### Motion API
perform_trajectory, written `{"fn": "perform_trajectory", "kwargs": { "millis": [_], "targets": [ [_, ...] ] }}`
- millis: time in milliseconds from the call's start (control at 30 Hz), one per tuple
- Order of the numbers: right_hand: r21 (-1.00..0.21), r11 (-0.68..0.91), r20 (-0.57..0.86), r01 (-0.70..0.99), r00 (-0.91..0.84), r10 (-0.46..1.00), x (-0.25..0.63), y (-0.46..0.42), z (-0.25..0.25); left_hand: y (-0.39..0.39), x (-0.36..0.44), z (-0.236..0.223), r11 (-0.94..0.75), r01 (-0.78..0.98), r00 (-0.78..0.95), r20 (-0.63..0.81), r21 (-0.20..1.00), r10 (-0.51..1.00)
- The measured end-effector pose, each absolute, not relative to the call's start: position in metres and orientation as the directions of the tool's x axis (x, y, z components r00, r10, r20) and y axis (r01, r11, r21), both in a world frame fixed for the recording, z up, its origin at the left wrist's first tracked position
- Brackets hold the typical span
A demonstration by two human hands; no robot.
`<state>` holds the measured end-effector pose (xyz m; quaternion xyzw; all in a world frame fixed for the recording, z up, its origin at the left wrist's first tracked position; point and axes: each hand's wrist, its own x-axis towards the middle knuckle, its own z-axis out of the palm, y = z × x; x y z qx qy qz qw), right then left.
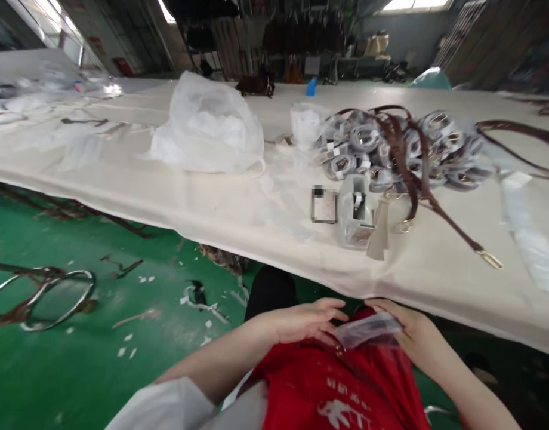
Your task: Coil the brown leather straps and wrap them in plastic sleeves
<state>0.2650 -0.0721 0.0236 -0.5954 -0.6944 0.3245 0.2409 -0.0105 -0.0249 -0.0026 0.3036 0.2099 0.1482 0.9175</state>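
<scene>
Low over the red apron (341,388), a clear plastic sleeve (368,330) stretches between my hands. My right hand (411,328) is closed on its right end, the thumb along the top. At the sleeve's left end, my left hand (305,324) has its fingers curled inward; what they pinch is partly hidden. Just below those fingers a small metal fitting (340,352) shows on a dark, thin strap, most of which is out of sight. On the table edge ahead stand a tape dispenser (355,209) and a small pixelated item (324,206).
The cream-covered table (221,203) runs across in front. It bears a pile of plastic-wrapped coiled straps (364,140), loose brown straps (404,155), a large white plastic bag (212,128) and a flat plastic sleeve (531,233). Metal hoops (59,298) and scraps lie on the green floor.
</scene>
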Motion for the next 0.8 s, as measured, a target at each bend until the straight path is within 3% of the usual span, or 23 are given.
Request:
{"fn": "perform_trajectory", "kwargs": {
  "millis": [133,333,467,600,700,800],
  "targets": [
    [-0.652,0.141,-0.081,0.745,-0.254,0.964,0.259,-0.072,0.002,-0.046,-0.018,-0.048,0.783,-0.004,0.873,-0.38,0.622,0.307],
    [-0.495,0.25,-0.048,0.832,-0.313,0.949,0.266,-0.065,-0.007,-0.024,-0.015,-0.031,0.665,0.073,0.848,-0.397,0.743,0.352],
    [-0.43,0.275,-0.038,0.86,-0.321,0.946,0.275,-0.063,-0.006,-0.01,-0.012,-0.026,0.671,0.184,0.909,-0.384,0.718,0.162],
    [-0.497,0.216,-0.053,0.841,-0.278,0.959,0.28,-0.059,0.0,-0.005,-0.01,-0.016,0.716,0.262,0.938,-0.347,0.648,-0.029],
    [-0.633,0.059,-0.164,0.772,-0.209,0.964,0.262,-0.057,0.001,0.001,-0.008,0.01,0.785,0.107,0.974,-0.223,0.61,0.04],
    [-0.757,-0.133,-0.379,0.64,-0.264,0.887,0.214,-0.06,0.003,0.014,-0.004,0.041,0.812,-0.309,0.902,-0.119,0.495,0.416]
  ]
}}
